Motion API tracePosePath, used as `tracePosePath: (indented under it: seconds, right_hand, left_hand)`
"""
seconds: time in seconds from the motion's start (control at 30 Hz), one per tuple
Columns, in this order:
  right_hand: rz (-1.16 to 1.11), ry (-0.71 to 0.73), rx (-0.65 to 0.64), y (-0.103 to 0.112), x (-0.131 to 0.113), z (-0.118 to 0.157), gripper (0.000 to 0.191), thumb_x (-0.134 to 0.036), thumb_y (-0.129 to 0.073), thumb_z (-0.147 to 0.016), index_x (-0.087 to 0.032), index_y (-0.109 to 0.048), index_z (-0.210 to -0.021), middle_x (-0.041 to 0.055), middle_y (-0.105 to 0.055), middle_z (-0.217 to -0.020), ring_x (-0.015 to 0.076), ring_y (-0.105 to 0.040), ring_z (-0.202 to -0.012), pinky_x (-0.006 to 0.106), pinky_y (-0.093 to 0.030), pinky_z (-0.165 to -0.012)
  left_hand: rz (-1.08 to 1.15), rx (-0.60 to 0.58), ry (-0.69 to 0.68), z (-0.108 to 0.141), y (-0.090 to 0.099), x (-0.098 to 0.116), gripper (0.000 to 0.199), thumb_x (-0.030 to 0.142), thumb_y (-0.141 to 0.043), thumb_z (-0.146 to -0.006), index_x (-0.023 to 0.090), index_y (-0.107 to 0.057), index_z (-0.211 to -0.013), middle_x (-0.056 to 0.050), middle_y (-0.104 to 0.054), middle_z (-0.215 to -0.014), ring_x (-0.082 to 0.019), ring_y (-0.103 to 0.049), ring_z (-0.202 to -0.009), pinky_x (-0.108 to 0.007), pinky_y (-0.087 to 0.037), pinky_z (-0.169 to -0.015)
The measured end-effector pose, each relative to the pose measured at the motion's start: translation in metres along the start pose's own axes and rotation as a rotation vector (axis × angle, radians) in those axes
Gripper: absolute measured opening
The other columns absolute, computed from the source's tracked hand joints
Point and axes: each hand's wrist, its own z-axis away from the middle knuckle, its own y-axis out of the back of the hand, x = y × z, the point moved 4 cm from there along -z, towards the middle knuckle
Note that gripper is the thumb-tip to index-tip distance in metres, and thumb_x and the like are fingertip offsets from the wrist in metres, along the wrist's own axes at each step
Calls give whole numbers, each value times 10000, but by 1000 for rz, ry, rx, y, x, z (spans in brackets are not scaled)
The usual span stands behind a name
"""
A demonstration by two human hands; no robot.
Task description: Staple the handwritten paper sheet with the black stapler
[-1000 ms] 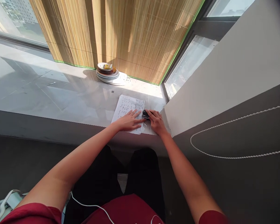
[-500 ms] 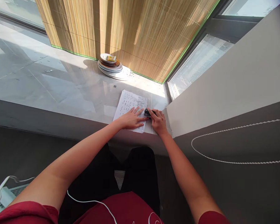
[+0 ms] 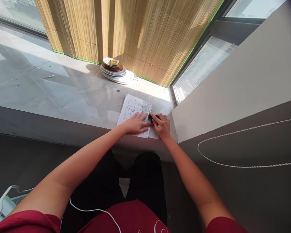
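Sheets of paper (image 3: 131,105) with handwriting and a dense printed patch lie on the marble sill, near its front edge. My left hand (image 3: 135,125) rests flat on them, fingers spread toward the right edge. Wrapped round a small black stapler (image 3: 152,116) is my right hand (image 3: 163,127), just right of the left fingertips. The stapler's front end is over the paper's right edge. My right fingers cover most of its body, and whether its jaws are pressed together cannot be made out.
A stack of plates (image 3: 113,72) with a yellow wrapper on top stands at the back of the sill (image 3: 75,94), by a bamboo blind (image 3: 135,35). On the right are a wall corner (image 3: 223,84) and a looped white cord (image 3: 223,139). Small dark bits lie scattered on the sill.
My right hand has moved slightly left with the stapler, which now reaches further over the paper's edge. My left hand stays flat on the sheets. The view has shifted a little.
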Motion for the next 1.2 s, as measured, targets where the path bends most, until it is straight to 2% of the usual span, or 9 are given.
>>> tracePosePath:
  seconds: [0.2,0.33,0.53,0.6,0.7,0.77,0.87,1.03,1.2]
  right_hand:
    - [20,17,-15,-5,-3,-5,543,-190,-428,-1051,-467,-599,-1486,71,-699,-1208,310,-540,-1114,534,-358,-1023]
    - [19,29,-58,-7,-2,-5,586,-143,-427,-1020,-456,-610,-1480,79,-687,-1241,325,-530,-1148,567,-348,-1062]
    - [-81,-62,-2,-5,6,2,604,-173,-442,-1008,-354,-500,-1582,90,-640,-1275,298,-567,-1142,445,-497,-1001]
    - [-72,-113,41,-7,10,4,623,-165,-448,-989,-309,-475,-1594,111,-645,-1243,314,-576,-1129,465,-505,-994]
    - [-73,-276,186,-9,20,7,555,-216,-490,-970,-181,-512,-1523,173,-650,-1221,352,-576,-1138,513,-504,-979]
    - [-92,-389,273,-10,29,9,423,-276,-515,-968,-145,-601,-1360,190,-667,-1153,352,-592,-1079,508,-514,-938]
    - [-104,-445,294,-13,36,9,276,-329,-545,-958,-167,-648,-1156,157,-685,-1020,316,-605,-936,457,-524,-854]
    - [-54,-438,305,-14,33,7,231,-272,-549,-941,-168,-618,-1136,148,-673,-1001,303,-601,-924,424,-506,-839]
    - [-13,-483,226,-12,28,5,247,-230,-562,-943,-165,-592,-1180,164,-664,-1082,314,-609,-1002,421,-494,-880]
  left_hand:
    - [0,3,-1,0,-1,-2,521,567,-483,-1043,452,-530,-1548,51,-160,-1787,-400,-63,-1649,-633,-54,-1317]
    - [-8,17,-6,1,0,-3,509,564,-497,-1040,469,-538,-1539,64,-172,-1784,-387,-90,-1649,-620,-64,-1322]
    - [-37,-20,1,3,4,-2,508,586,-456,-1057,500,-502,-1555,57,-130,-1789,-375,-89,-1651,-626,-113,-1314]
    - [-54,-40,2,3,5,-1,516,598,-437,-1063,500,-485,-1567,51,-130,-1789,-370,-82,-1652,-622,-112,-1316]
    - [-74,-48,14,3,5,-3,550,615,-440,-1058,495,-441,-1595,38,-141,-1786,-371,-74,-1652,-627,-123,-1313]
    - [-92,-46,27,3,3,-5,616,626,-433,-1056,454,-366,-1644,6,-147,-1785,-366,-75,-1653,-620,-141,-1311]
    - [-141,-43,44,3,-1,-9,724,642,-397,-1057,322,-285,-1697,-69,-146,-1782,-356,-82,-1653,-591,-142,-1319]
    - [-196,-64,19,-10,-7,-3,735,634,-354,-1062,233,-337,-1678,-116,-181,-1773,-365,-95,-1650,-586,-140,-1317]
    - [-254,-45,1,-30,-11,15,746,600,-379,-1062,154,-351,-1659,-169,-243,-1750,-380,-138,-1641,-586,-181,-1308]
